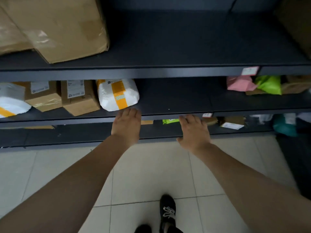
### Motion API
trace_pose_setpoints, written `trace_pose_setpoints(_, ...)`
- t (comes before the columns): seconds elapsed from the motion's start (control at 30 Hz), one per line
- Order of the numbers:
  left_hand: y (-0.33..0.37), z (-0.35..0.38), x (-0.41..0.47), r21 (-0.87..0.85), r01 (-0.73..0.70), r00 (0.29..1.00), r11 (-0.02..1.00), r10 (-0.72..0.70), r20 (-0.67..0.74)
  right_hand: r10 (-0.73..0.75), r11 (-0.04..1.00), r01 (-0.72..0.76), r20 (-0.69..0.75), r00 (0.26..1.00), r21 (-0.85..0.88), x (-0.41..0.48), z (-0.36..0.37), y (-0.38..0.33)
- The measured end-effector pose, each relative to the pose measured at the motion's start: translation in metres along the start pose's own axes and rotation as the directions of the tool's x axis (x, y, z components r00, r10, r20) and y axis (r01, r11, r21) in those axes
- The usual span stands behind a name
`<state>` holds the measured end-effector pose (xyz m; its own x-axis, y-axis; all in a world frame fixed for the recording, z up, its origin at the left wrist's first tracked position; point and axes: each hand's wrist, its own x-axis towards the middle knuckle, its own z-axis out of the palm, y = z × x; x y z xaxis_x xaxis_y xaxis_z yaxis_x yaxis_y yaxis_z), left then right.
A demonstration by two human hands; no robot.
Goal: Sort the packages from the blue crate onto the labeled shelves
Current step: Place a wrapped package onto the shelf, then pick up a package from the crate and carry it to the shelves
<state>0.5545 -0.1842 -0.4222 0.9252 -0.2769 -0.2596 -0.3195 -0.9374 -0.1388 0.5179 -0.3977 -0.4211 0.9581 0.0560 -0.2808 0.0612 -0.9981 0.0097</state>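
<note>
Two empty hands, fingers relaxed: left hand [126,127] beside four shelved packages [117,95], right hand [194,132] apart.

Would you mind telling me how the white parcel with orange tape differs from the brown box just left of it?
The white parcel looks soft and rounded; the brown box is stiff cardboard with sharp corners. The white parcel is banded with orange tape; the brown box shows none. Both carry a white printed label and sit on the middle shelf.
</note>
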Motion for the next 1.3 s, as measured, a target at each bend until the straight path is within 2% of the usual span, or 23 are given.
trace_pose_setpoints(0.17, 0.039, -0.063, -0.039, 0.024, -0.189, 0.98, 0.982, 0.19, -0.056, 0.194, 0.98, -0.192, -0.034, 0.98, 0.044, -0.094, -0.045, 0.031)
trace_pose_setpoints(0.33, 0.09, -0.127, -0.078, 0.04, -0.346, 0.931, 0.937, 0.348, -0.111, 0.378, 0.924, -0.368, -0.098, 0.921, 0.102, -0.193, -0.085, 0.062)
trace_pose_setpoints(0.47, 0.139, -0.171, -0.114, 0.123, -0.482, 0.847, 0.867, 0.497, -0.185, 0.501, 0.864, -0.487, -0.126, 0.856, 0.127, -0.269, -0.109, 0.086)
trace_pose_setpoints(0.73, 0.256, -0.223, -0.185, 0.185, -0.672, 0.673, 0.717, 0.695, -0.252, 0.7, 0.714, -0.672, -0.158, 0.697, 0.199, -0.413, -0.123, 0.133)
trace_pose_setpoints(1.0, 0.39, -0.235, -0.277, 0.214, -0.8, 0.503, 0.561, 0.82, -0.272, 0.832, 0.555, -0.8, -0.163, 0.53, 0.229, -0.566, -0.1, 0.179)
trace_pose_setpoints(1.3, 0.53, -0.225, -0.38, 0.2, -0.9, 0.343, 0.388, 0.912, -0.223, 0.939, 0.342, -0.906, -0.072, 0.335, 0.247, -0.716, -0.054, 0.23)
